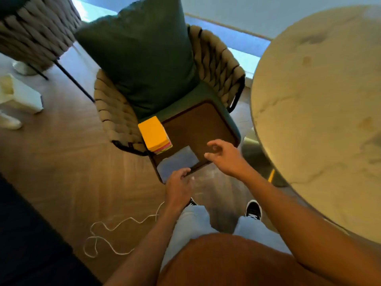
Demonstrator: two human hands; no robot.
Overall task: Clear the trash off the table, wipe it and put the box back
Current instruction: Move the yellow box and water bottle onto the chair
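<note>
From the head camera, a shallow brown box (195,129) sits on the green seat of a woven chair (115,118), its near edge sticking out past the seat front. Inside it, a yellow-topped stack of sticky notes (153,134) stands in the left corner, and a dark phone (177,162) lies flat near the front edge.

The left hand (178,185) is curled closed on the box's near rim, fingers over the edge beside the phone. The right hand (223,155) hovers above the box's front right corner, fingers spread and loosely bent, gripping nothing.

A green cushion (140,58) leans against the chair back. The round marble table (321,112) stands to the right, well apart from the box. A white cord (115,226) lies looped on the wooden floor (61,162).
</note>
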